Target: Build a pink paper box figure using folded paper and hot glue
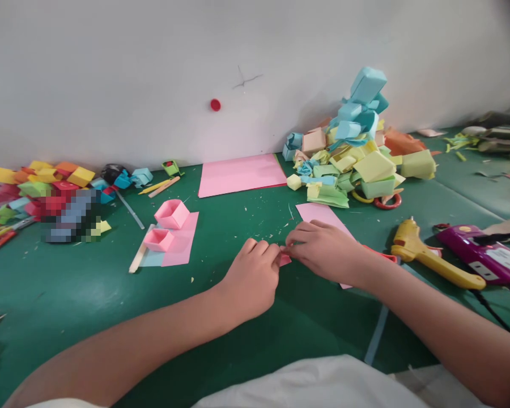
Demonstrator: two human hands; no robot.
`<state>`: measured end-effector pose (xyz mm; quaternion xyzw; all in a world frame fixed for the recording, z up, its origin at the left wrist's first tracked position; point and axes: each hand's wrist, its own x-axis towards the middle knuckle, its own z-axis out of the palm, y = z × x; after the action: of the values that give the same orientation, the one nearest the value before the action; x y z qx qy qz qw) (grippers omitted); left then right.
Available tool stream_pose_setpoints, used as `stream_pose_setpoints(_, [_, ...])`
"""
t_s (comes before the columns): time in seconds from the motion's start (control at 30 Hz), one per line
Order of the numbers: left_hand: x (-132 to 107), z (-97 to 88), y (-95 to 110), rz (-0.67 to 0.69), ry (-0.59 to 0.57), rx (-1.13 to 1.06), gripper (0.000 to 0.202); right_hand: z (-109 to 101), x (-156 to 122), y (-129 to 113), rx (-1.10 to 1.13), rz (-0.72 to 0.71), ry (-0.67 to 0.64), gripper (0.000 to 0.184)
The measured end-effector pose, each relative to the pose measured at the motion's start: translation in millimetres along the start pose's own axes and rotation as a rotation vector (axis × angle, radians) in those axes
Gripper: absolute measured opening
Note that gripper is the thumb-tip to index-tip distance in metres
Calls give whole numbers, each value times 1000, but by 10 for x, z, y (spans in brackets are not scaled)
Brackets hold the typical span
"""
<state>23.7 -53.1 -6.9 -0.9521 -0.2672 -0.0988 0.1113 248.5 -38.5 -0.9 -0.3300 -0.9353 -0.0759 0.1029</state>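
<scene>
My left hand point(253, 277) and my right hand point(325, 249) meet at the middle of the green mat point(89, 294), both with fingers curled in a pinch on a small pink folded paper point(284, 259). Only a sliver of that paper shows between the fingertips. Under my right hand lies a pink sheet point(318, 214). To the left sit two pink folded paper boxes point(172, 213), the smaller pink box point(158, 239) resting on a pink sheet point(182, 241).
A stack of pink paper point(240, 174) lies by the white wall. A heap of folded paper boxes point(357, 153) rises at the back right, another paper heap point(38, 187) at the left. A yellow glue gun point(429, 255), a purple tool point(480, 252) and red-handled scissors point(386, 201) lie to the right.
</scene>
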Motion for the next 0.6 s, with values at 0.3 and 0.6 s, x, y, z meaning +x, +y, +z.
stream_pose_setpoints(0.3, [71, -32, -272, -90, -44, -269, 33, 80, -1, 55, 307, 188, 2, 25])
stream_pose_setpoints(0.6, [135, 25, -406, -276, -113, -607, 14, 27, 29, -194, 372, 391, -22, 11])
